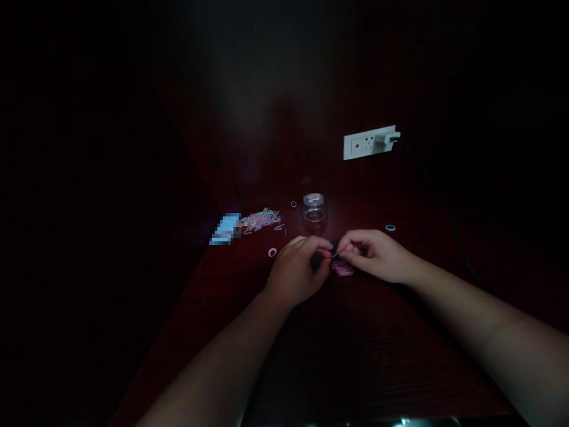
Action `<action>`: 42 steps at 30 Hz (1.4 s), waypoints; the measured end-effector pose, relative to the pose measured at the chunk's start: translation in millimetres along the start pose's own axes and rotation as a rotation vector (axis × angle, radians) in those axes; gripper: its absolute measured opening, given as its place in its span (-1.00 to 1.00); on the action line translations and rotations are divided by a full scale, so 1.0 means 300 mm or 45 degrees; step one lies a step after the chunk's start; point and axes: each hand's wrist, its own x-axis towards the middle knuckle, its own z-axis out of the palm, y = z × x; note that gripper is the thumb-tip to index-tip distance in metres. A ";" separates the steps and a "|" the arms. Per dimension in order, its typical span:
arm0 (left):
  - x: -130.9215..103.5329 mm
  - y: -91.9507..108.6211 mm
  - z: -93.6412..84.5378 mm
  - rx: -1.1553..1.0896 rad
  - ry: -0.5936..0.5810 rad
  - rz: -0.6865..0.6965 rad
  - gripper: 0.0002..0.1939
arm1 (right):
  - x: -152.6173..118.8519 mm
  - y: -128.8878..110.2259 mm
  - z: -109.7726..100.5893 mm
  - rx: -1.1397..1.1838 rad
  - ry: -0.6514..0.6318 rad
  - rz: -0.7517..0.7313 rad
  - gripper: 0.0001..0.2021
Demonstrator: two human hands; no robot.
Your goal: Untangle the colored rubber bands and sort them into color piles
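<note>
My left hand (303,270) and my right hand (373,255) meet over the dark red table, fingertips pinched close together. Between them stretches a thin pale hair tie (335,255), small and partly covered by the fingers. Just beneath my fingertips lies a small bunch of pink hair ties (342,268). A loose pink hair tie (272,252) rests beside my left hand. Beyond both hands stands a clear jar (314,213) with its patterned lid (313,198) on top.
A pile of mixed-colour hair ties (262,220) lies at the back left, beside a blurred-out bright blue rectangle (226,229). Single ties, one purple (293,204) and one blue (390,228), lie farther out. On the wall, a white socket (368,143) holds a plug with a dark cable.
</note>
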 end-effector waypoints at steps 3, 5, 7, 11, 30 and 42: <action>0.000 0.000 -0.002 -0.005 -0.012 0.006 -0.80 | -0.001 -0.001 0.000 0.045 -0.004 0.025 -0.79; 0.001 0.001 -0.003 -0.009 -0.012 0.012 -0.80 | -0.003 -0.008 0.002 0.091 -0.023 0.048 -0.79; 0.003 0.002 -0.006 -0.011 -0.008 0.011 -0.80 | -0.005 -0.015 0.005 0.145 -0.056 0.074 -0.77; 0.006 0.003 -0.010 -0.009 -0.021 0.004 -0.80 | -0.007 -0.018 0.009 0.161 -0.081 0.078 -0.77; 0.012 0.025 -0.011 -0.070 -0.056 -0.132 -0.79 | -0.001 -0.020 0.009 -0.094 -0.054 -0.095 -0.87; 0.008 0.031 -0.010 0.024 -0.069 -0.168 -0.83 | -0.006 -0.012 0.013 -0.140 -0.113 -0.066 -0.93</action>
